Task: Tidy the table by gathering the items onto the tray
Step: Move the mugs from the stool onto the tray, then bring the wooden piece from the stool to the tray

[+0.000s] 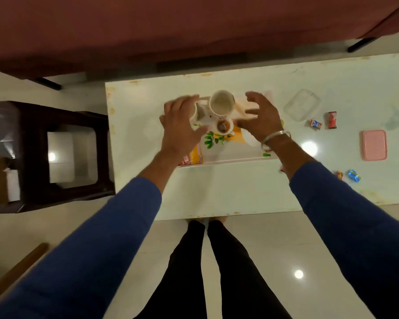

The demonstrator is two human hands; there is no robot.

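A white tray (228, 161) with a leaf pattern and a pink rim lies mid-table. On it stand a tall white mug (222, 104), a small cup (222, 126) with brown liquid and a second white cup (199, 112). My left hand (179, 125) curls around that second cup, fingers behind it and thumb in front. Above the tray's right side my right hand (260, 116) hovers with fingers spread, holding nothing. A yellow snack packet (195, 156) lies in the tray's front left corner. A white dish (251, 137) shows partly under my right wrist.
Right of the tray, on the pale table (217, 192), lie a clear plastic box (302, 104), a pink lid (374, 145) and several wrapped sweets, among them a red one (332, 120) and a blue one (354, 175). A dark stool (55, 153) stands left of the table, a maroon sofa (171, 31) behind it.
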